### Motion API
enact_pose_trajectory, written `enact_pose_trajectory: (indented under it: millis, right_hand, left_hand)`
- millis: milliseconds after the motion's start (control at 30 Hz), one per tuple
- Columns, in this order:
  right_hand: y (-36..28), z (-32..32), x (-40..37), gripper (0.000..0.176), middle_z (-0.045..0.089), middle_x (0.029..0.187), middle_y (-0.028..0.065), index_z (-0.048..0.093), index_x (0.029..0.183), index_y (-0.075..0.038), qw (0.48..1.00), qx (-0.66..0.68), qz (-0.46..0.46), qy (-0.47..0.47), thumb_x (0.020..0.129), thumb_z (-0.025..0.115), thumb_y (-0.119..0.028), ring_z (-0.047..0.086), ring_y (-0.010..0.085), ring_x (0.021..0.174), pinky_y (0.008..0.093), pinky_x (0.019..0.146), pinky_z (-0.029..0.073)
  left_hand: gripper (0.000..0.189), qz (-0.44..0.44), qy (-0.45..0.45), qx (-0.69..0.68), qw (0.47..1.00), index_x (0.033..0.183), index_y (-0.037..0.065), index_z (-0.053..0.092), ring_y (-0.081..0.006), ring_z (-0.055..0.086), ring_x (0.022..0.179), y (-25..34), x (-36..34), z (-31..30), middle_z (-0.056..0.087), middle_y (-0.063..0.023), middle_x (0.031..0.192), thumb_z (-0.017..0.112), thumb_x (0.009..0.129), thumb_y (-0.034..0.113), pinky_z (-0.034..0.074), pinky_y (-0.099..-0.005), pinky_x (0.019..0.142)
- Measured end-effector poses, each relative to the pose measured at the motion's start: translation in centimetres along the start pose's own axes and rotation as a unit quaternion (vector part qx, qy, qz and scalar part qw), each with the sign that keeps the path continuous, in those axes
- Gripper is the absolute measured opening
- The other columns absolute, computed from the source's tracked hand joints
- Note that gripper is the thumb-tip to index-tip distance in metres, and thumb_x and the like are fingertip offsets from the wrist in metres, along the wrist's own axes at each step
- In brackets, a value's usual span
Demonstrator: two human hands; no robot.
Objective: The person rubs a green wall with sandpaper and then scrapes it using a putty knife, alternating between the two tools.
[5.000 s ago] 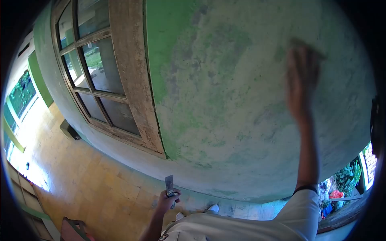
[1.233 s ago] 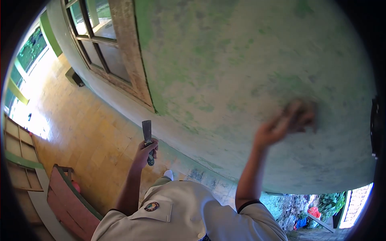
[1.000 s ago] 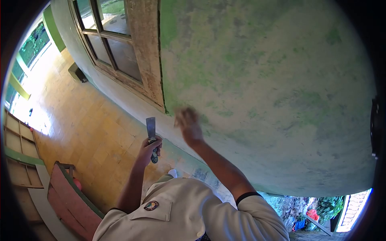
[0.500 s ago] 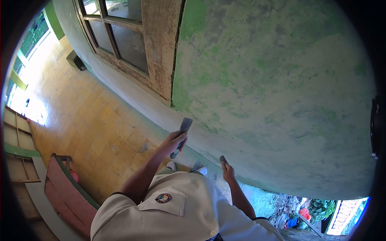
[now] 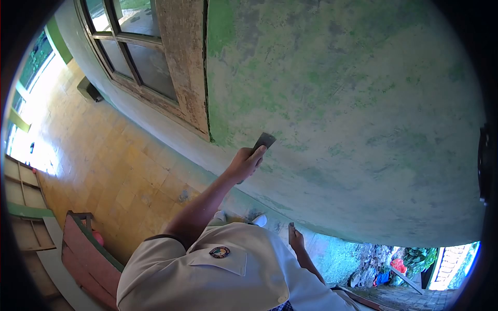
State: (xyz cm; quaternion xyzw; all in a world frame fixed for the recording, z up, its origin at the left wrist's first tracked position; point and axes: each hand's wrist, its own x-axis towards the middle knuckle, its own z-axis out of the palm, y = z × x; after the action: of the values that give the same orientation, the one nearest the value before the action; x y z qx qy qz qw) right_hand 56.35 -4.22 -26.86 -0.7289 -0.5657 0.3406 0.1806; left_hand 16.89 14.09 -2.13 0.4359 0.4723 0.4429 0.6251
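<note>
The left hand [image 5: 248,163] is clamped round a scraper [image 5: 266,140] — its blade slants up before the patchy green wall [image 5: 337,124], though whether they touch I cannot tell. Nearer and to the right, the right hand [image 5: 296,240] grips a small dark piece [image 5: 291,227]. Leftward are a wood-framed window [image 5: 150,70] and — beneath it — yellow floor tiles [image 5: 124,166].
</note>
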Motion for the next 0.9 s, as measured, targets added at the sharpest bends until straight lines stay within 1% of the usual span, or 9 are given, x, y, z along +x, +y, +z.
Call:
enact_pose_trajectory:
  millis: [67, 133, 267, 367, 433, 533, 667, 733, 900]
  right_hand:
    - [0.4, -0.5, 0.7, 0.043, 0.059, 0.079, 0.0263, 0.059, 0.082, 0.001, 1.0, -0.001, 0.023, 0.002, 0.09, 0.048, -0.041, 0.059, 0.0401, 0.077, 0.0429, 0.066, 0.044]
    - [0.4, -1.0, 0.4, 0.043, 0.06, 0.08, 0.0249, 0.061, 0.085, 0.0, 0.992, -0.014, 0.123, -0.023, 0.09, 0.048, -0.041, 0.06, 0.0361, 0.075, 0.0408, 0.067, 0.045]
    - [0.0, -1.4, 0.6, 0.044, 0.062, 0.081, 0.0223, 0.063, 0.089, 0.0, 0.993, 0.007, 0.12, 0.008, 0.09, 0.049, -0.042, 0.06, 0.0302, 0.074, 0.0373, 0.069, 0.045]
    - [-1.0, -1.6, 0.0, 0.046, 0.064, 0.083, 0.0197, 0.063, 0.094, 0.0, 0.99, 0.057, 0.117, 0.044, 0.088, 0.05, -0.043, 0.06, 0.0257, 0.077, 0.0346, 0.072, 0.045]
    - [-1.4, -1.9, 0.1, 0.047, 0.065, 0.085, 0.0188, 0.064, 0.097, 0.0, 0.985, 0.042, 0.167, 0.009, 0.088, 0.051, -0.044, 0.06, 0.0229, 0.08, 0.0329, 0.074, 0.044]
    - [-2.3, -2.0, 0.0, 0.047, 0.065, 0.087, 0.0193, 0.063, 0.099, 0.0, 0.981, 0.046, 0.189, 0.019, 0.087, 0.052, -0.044, 0.06, 0.0225, 0.083, 0.0326, 0.075, 0.044]
    - [-1.0, -1.4, -0.1, 0.046, 0.065, 0.089, 0.0194, 0.063, 0.099, 0.001, 0.982, 0.059, 0.179, 0.015, 0.088, 0.051, -0.042, 0.061, 0.0224, 0.084, 0.0324, 0.076, 0.044]
    - [0.7, -1.2, -0.5, 0.047, 0.065, 0.093, 0.019, 0.061, 0.104, 0.002, 0.985, 0.045, 0.165, 0.003, 0.089, 0.05, -0.041, 0.06, 0.0224, 0.087, 0.0328, 0.078, 0.044]
    - [2.1, -1.4, -1.5, 0.048, 0.062, 0.105, 0.018, 0.059, 0.111, 0.001, 0.974, 0.053, 0.218, -0.026, 0.09, 0.049, -0.041, 0.058, 0.0231, 0.096, 0.0319, 0.085, 0.042]
  left_hand:
    - [0.054, 0.022, -0.002, 0.014, 1.0, 0.056, 0.01, 0.043, -0.0085, 0.042, 0.041, 1.0, 0.1, 0.0, 0.041, 0.0019, 0.048, 0.044, 0.091, 0.051, 0.034, -0.0249, 0.04]
    - [0.054, -0.004, 0.003, -0.018, 1.0, 0.055, 0.01, 0.042, -0.0083, 0.042, 0.041, 0.9, -1.3, 0.3, 0.04, 0.0018, 0.048, 0.044, 0.091, 0.051, 0.034, -0.0251, 0.039]
    - [0.055, -0.012, 0.038, -0.008, 0.999, 0.055, 0.009, 0.041, -0.0084, 0.041, 0.04, -1.0, -3.2, 0.9, 0.038, 0.0018, 0.048, 0.043, 0.091, 0.05, 0.034, -0.0252, 0.039]
    - [0.056, -0.024, 0.056, 0.009, 0.998, 0.054, 0.009, 0.041, -0.009, 0.041, 0.039, -0.1, -2.8, 1.0, 0.038, 0.0016, 0.047, 0.043, 0.092, 0.05, 0.034, -0.0254, 0.039]
    - [0.056, 0.051, 0.055, 0.031, 0.997, 0.053, 0.009, 0.041, -0.0096, 0.042, 0.038, 2.4, -0.8, 0.9, 0.039, 0.0014, 0.046, 0.043, 0.091, 0.05, 0.035, -0.0259, 0.039]
    - [0.057, 0.039, 0.021, 0.036, 0.998, 0.053, 0.009, 0.041, -0.0098, 0.042, 0.038, 3.9, -1.6, 0.9, 0.039, 0.0012, 0.045, 0.043, 0.092, 0.05, 0.035, -0.0261, 0.038]
    - [0.057, 0.001, 0.004, 0.021, 1.0, 0.053, 0.009, 0.041, -0.0098, 0.042, 0.038, 1.5, -3.4, 0.5, 0.039, 0.0012, 0.045, 0.042, 0.092, 0.051, 0.035, -0.0261, 0.038]
    - [0.057, -0.046, -0.022, -0.005, 0.999, 0.052, 0.009, 0.041, -0.0099, 0.042, 0.038, 0.6, -4.3, 0.6, 0.04, 0.0011, 0.045, 0.042, 0.091, 0.051, 0.035, -0.026, 0.038]
    - [0.057, -0.021, 0.001, 0.047, 0.999, 0.052, 0.009, 0.042, -0.0098, 0.042, 0.038, 3.6, -1.6, 0.4, 0.04, 0.0011, 0.047, 0.043, 0.091, 0.051, 0.036, -0.0258, 0.038]
